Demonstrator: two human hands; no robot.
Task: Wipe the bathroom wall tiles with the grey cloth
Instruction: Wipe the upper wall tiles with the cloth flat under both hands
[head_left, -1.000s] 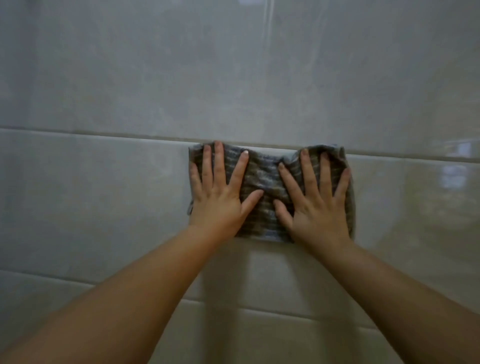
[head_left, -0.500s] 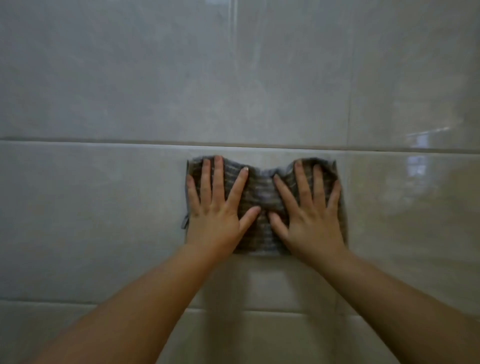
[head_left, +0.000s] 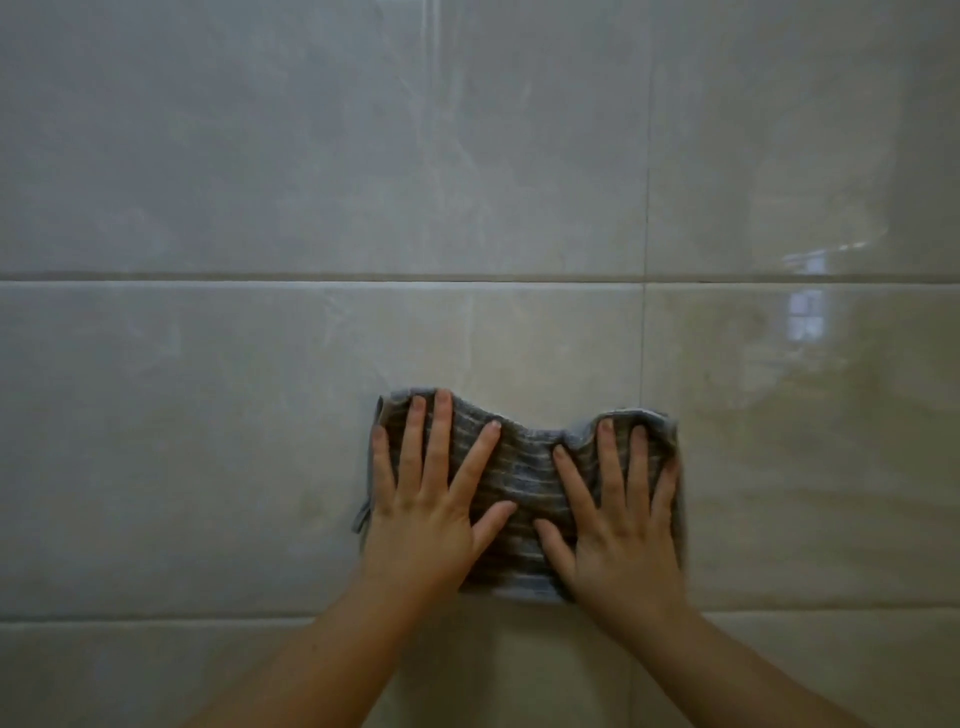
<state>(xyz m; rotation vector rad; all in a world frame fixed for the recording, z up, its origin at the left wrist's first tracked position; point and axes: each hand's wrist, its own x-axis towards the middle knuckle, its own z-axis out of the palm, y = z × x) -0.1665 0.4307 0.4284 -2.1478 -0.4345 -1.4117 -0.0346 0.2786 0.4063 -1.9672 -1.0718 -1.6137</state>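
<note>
Left hand (head_left: 426, 519) and right hand (head_left: 618, 535), fingers splayed flat, had slid the grey cloth (head_left: 524, 483) toward 6 o'clock from the grout line (head_left: 311, 280): downstroke likely under way.

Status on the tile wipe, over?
Left hand, right hand: fingers spread, flat on grey cloth. Cloth pressed against wall tiles. Nothing in the way.

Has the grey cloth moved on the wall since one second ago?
Yes. The grey cloth moved down: its top edge was at the horizontal grout line then, and now it lies clearly below that line.
</note>
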